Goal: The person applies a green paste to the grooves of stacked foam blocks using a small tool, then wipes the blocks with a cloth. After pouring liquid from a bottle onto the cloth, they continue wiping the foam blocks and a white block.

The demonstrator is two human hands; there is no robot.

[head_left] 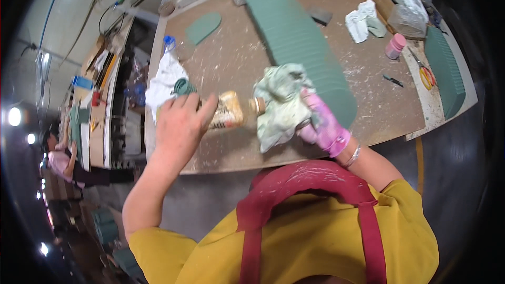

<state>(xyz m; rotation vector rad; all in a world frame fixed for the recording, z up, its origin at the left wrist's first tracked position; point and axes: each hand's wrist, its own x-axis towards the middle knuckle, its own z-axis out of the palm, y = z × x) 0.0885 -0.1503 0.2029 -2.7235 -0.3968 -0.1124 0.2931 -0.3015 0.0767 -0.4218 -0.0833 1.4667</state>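
My bare left hand [181,123] is closed around a clear plastic bottle [229,110] with a worn yellowish label, tipped on its side. The bottle's tan-capped end points right, up against a crumpled white cloth [281,108] with green stains. That cloth is gripped by my right hand [327,123], which wears a pink glove stained with green. Just beyond the cloth lies a long green ribbed piece [300,37] with a rounded near end, stretched across the brown table [226,63]. A small green roll [183,86] shows behind my left hand.
A flat green cutout [204,27] and a white rag [165,76] lie at the left. Toward the right are another white cloth [363,21], a pink jar [395,46], scissors [425,73] and a second ribbed green piece [443,71]. A co-worker [63,160] stands far left.
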